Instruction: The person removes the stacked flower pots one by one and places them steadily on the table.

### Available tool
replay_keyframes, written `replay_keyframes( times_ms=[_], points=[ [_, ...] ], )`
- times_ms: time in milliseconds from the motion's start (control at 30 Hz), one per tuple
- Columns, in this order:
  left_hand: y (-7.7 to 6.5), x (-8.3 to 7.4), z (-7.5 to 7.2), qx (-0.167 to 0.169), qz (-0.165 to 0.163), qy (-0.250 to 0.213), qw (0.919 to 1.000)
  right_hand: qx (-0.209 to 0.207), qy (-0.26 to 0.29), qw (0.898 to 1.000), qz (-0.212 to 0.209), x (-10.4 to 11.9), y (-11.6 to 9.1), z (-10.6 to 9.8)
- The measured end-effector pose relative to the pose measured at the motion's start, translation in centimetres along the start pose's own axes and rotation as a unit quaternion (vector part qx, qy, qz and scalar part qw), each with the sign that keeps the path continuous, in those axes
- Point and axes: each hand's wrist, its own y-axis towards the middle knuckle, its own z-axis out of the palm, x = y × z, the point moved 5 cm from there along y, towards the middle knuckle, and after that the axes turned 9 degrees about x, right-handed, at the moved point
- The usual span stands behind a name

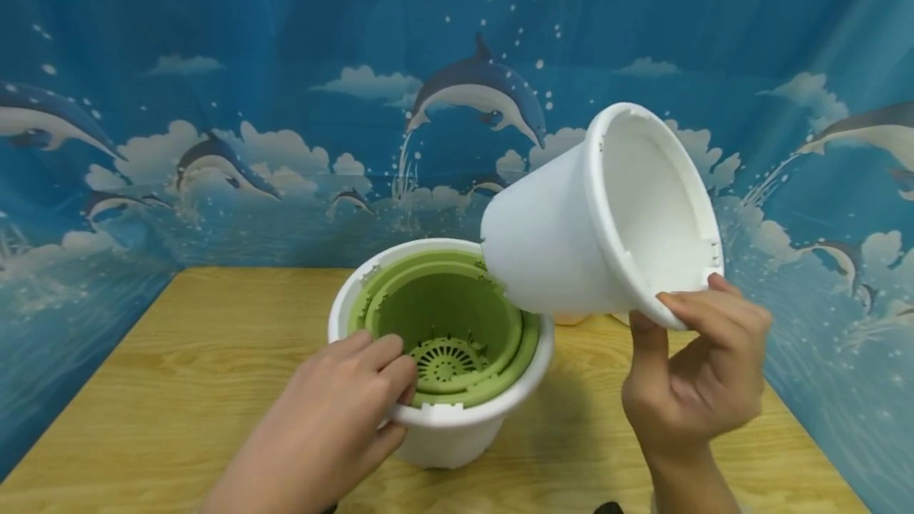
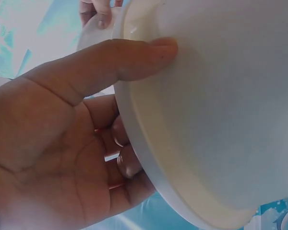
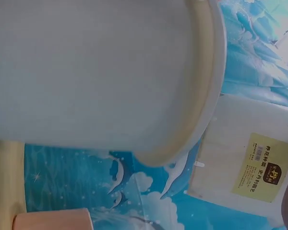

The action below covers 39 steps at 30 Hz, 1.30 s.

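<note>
A white plastic flowerpot (image 1: 450, 439) stands upright on the table, with green inner pots (image 1: 439, 292) nested inside it. Drainage slots show in the green bottom. My left hand (image 1: 336, 399) grips this pot's near left rim, thumb outside and fingers curled over the edge; the left wrist view shows the thumb pressed on the outer wall. Above and to the right, my right hand (image 1: 703, 363) pinches the rim of a second white flowerpot (image 1: 550, 228). That pot is tilted on its side, mouth to the right, its inside bare. A printed yellow label (image 3: 264, 167) is on the standing pot.
Behind the raised pot, an orange pot (image 3: 53, 220) shows partly; most of it is hidden in the head view. The wooden table (image 1: 236, 371) ends at a blue dolphin-print curtain (image 1: 286, 38). A small black object (image 1: 609, 508) shows at the bottom edge.
</note>
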Motion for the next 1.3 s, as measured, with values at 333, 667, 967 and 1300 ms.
replay_keyframes(
  times_ms=[333, 667, 967, 1300],
  points=[
    [-0.8, -0.1, -0.1, -0.010, -0.002, 0.019, 0.9998, 0.039, -0.085, 0.996, 0.011, -3.0, -1.3, -0.1],
    [-1.3, 0.1, -0.2, -0.018, -0.001, 0.033, 0.9993, 0.106, -0.090, 0.988, 0.061, -5.8, -3.8, 0.1],
    [-2.0, 0.6, -0.1, 0.000, 0.015, 0.027, 0.9995, 0.190, -0.089, 0.974, 0.082, -8.8, -6.3, 0.1],
    [-2.6, 1.0, 0.3, 0.028, 0.011, 0.026, 0.9992, 0.302, -0.067, 0.947, 0.084, -10.5, -8.9, 0.5]
  ],
)
